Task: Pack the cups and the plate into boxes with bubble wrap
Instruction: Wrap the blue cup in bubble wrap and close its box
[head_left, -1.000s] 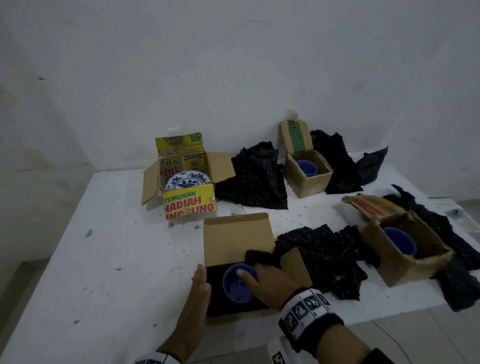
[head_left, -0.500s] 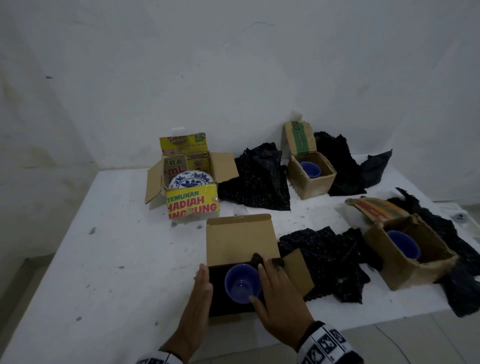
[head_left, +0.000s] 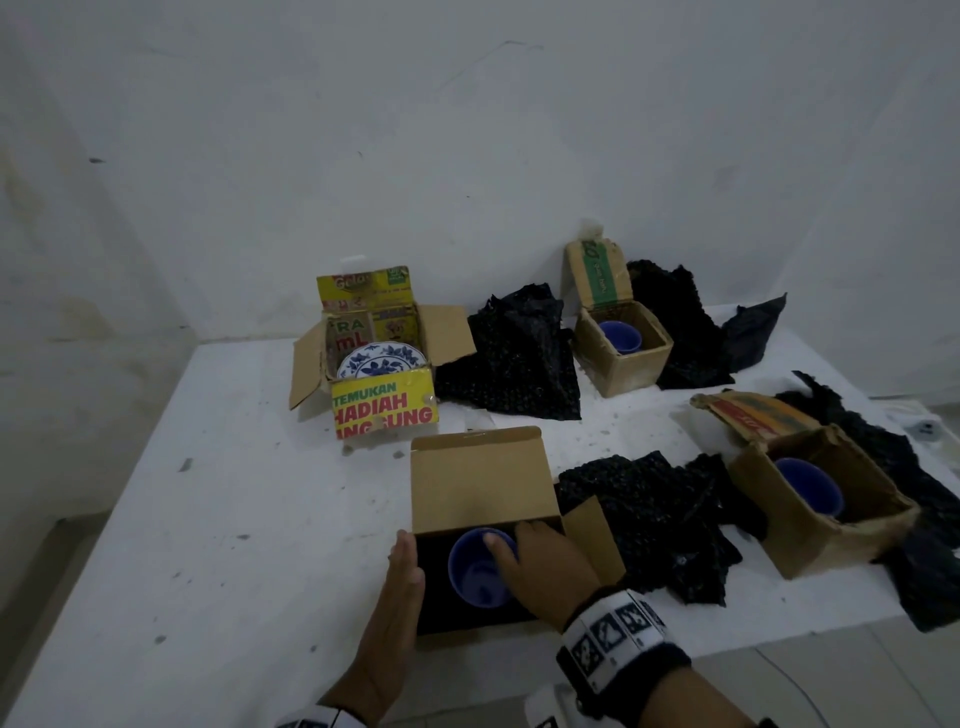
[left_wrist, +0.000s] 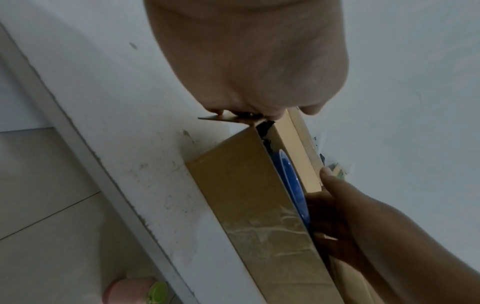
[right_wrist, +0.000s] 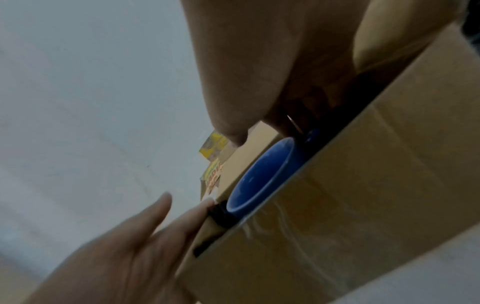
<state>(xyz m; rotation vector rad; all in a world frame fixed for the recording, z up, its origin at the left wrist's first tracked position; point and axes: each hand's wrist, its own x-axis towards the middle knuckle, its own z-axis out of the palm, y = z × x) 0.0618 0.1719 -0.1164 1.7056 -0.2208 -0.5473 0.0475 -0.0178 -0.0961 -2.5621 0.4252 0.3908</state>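
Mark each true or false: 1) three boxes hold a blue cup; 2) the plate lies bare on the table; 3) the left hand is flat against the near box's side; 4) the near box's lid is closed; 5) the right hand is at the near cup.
1) True. The near box, the back box and the right box each hold a blue cup.
2) False. The plate sits in the yellow box.
3) True. The left hand lies flat, fingers straight, on its left side.
4) False. Its lid stands open.
5) True. The right hand has fingers on the near cup's rim; whether it grips is unclear.
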